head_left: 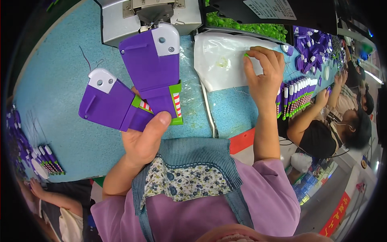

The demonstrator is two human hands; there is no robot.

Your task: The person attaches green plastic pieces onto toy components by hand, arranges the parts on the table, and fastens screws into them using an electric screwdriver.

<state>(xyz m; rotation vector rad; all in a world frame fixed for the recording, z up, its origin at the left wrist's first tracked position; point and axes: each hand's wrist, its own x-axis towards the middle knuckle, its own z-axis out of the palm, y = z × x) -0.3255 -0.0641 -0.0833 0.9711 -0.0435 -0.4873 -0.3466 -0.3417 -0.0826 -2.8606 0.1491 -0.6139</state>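
My left hand (144,139) is closed on two flat purple plastic parts, fanned apart with the thumb across their lower ends. The upper purple part (151,66) has a white corner with a hole and a screw, plus a green end with red-and-white stripes. Its top reaches the front of a metal machine (183,18). Lower and to the left, the second purple part (107,103) looks alike. My right hand (265,74) pinches a small bright green plastic piece (246,55) between thumb and forefinger, above a white plastic sheet (215,74).
A black bin heaped with small green pieces (250,28) stands behind the sheet. Right of it lie piled purple parts (312,46) and a row of assembled ones (296,94). A white cable (209,109) crosses the blue table (60,121). Other people (322,133) work on both sides.
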